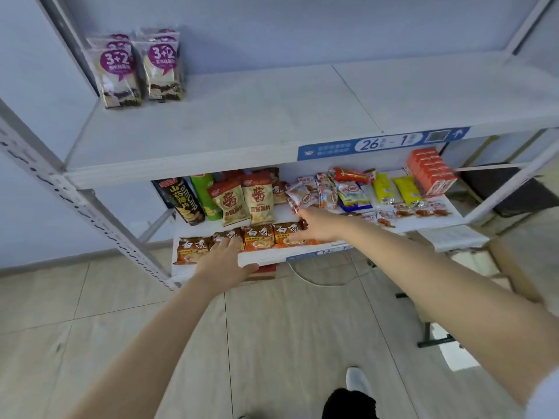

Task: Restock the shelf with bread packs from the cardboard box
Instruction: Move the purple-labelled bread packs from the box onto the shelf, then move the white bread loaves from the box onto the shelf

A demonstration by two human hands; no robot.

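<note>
1. Two bread packs (121, 71) stand upright side by side at the far left of the upper shelf (242, 122).
2. The left hand (223, 261) lies flat with straight fingers on the row of noodle packs (260, 237) along the near edge of the lower shelf (266, 259), gripping nothing.
3. The right hand (317, 225) reaches over the right end of that row, fingers stretched out onto a pack, gripping nothing.
4. The cardboard box (514, 267) sits low at the right, partly behind the right arm.
</note>
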